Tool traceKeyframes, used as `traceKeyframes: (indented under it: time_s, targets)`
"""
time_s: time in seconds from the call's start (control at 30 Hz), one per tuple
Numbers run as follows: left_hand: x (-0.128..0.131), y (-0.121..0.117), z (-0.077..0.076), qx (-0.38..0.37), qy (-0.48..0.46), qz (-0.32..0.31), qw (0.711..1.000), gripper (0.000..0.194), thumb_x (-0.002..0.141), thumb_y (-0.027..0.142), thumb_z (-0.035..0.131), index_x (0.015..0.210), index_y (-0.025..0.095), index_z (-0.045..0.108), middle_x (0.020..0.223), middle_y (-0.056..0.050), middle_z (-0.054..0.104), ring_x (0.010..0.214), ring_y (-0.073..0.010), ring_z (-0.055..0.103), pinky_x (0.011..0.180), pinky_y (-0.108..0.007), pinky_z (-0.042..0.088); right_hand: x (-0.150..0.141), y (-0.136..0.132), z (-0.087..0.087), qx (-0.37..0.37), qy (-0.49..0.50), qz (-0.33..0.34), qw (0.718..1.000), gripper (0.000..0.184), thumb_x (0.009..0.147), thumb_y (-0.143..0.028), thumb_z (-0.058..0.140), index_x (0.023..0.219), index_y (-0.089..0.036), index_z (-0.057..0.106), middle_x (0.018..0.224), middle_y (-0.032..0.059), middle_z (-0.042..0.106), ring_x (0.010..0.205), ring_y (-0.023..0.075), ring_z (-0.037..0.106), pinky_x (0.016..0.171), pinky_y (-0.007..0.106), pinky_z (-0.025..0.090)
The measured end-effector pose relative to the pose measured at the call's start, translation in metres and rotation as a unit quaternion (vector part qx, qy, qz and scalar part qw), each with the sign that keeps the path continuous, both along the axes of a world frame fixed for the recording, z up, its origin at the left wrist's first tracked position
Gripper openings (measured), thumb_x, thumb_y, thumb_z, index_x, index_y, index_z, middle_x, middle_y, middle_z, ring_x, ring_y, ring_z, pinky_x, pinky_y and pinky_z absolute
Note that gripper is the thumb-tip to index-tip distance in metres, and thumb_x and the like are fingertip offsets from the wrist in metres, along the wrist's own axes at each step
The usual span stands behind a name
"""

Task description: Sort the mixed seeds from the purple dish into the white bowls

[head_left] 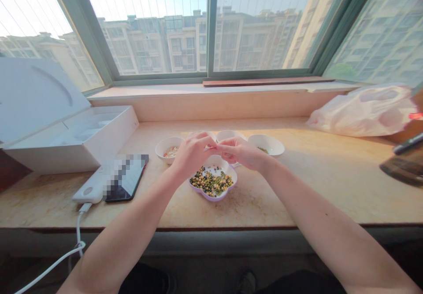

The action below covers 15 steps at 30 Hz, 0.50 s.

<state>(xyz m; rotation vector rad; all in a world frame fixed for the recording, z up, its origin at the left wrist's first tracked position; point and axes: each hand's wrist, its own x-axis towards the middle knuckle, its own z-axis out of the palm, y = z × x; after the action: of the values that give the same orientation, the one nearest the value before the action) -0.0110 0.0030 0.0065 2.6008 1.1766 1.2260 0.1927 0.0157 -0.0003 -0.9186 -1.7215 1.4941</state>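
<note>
A purple-rimmed bowl (214,197) holds mixed beans (211,181) in yellow, green and black. Above its far edge my left hand (197,149) and my right hand (238,151) meet at the fingertips. Both hands have their fingers drawn together in a pinch; anything between them is too small to make out. Behind them stand several small white bowls. The left bowl (162,146) has pale pieces in it, and the right bowl (276,145) has some small greenish bits. Two middle bowls (228,134) are partly hidden by my hands.
To the left lie an open white box (109,131), a white power bank (90,188) with a cable (78,228), and a dark phone (127,181). A white plastic bag (363,111) and a dark object (405,166) sit at the right. The window (208,30) rises behind the counter.
</note>
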Motion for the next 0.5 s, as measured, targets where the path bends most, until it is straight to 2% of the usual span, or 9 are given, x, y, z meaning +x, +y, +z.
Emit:
traceKeyframes:
  time_s: [0.23, 0.3, 0.37, 0.43, 0.5]
  targets:
    - [0.002, -0.002, -0.003, 0.032, 0.028, 0.005, 0.999, 0.01, 0.093, 0.022, 0.074, 0.083, 0.019, 0.075, 0.088, -0.003, 0.072, 0.084, -0.0166, 0.066, 0.08, -0.029, 0.051, 0.0, 0.001, -0.003, -0.022, 0.012, -0.012, 1.0, 0.039, 0.076, -0.053, 0.084, 0.081, -0.016, 0.072, 0.066, -0.0047, 0.046, 0.059, 0.0081, 0.032, 0.054, 0.024, 0.025]
    - [0.003, -0.002, -0.004, 0.016, 0.028, 0.004, 0.999, 0.007, 0.095, 0.024, 0.071, 0.095, 0.019, 0.077, 0.093, -0.004, 0.073, 0.084, -0.0167, 0.067, 0.081, -0.029, 0.052, 0.002, 0.001, 0.0, -0.001, -0.007, -0.019, 1.0, 0.037, 0.078, -0.052, 0.08, 0.082, -0.016, 0.072, 0.064, -0.0049, 0.046, 0.058, 0.0086, 0.034, 0.054, 0.025, 0.026]
    - [0.005, -0.001, -0.005, -0.017, 0.026, 0.008, 0.999, 0.014, 0.097, 0.022, 0.068, 0.107, 0.019, 0.076, 0.096, -0.005, 0.074, 0.083, -0.0165, 0.068, 0.081, -0.029, 0.053, 0.006, 0.003, 0.004, 0.057, -0.06, -0.066, 0.994, 0.034, 0.083, -0.05, 0.074, 0.085, -0.016, 0.072, 0.063, -0.0038, 0.049, 0.058, 0.0103, 0.039, 0.055, 0.026, 0.03]
    - [0.005, 0.0, -0.007, -0.056, 0.06, 0.006, 0.997, 0.018, 0.098, 0.016, 0.061, 0.108, 0.018, 0.076, 0.097, -0.005, 0.075, 0.084, -0.0171, 0.069, 0.082, -0.029, 0.054, 0.014, 0.006, 0.01, 0.158, -0.151, -0.167, 0.961, 0.027, 0.087, -0.043, 0.068, 0.088, -0.017, 0.072, 0.068, -0.0002, 0.059, 0.063, 0.0134, 0.049, 0.06, 0.028, 0.037]
    - [0.005, 0.001, -0.008, -0.088, 0.134, -0.019, 0.987, 0.026, 0.096, 0.008, 0.054, 0.101, 0.018, 0.078, 0.096, -0.006, 0.075, 0.087, -0.0184, 0.07, 0.083, -0.029, 0.053, 0.025, 0.011, 0.014, 0.257, -0.251, -0.28, 0.89, 0.02, 0.09, -0.034, 0.062, 0.09, -0.017, 0.072, 0.079, 0.005, 0.069, 0.073, 0.0173, 0.058, 0.069, 0.03, 0.043]
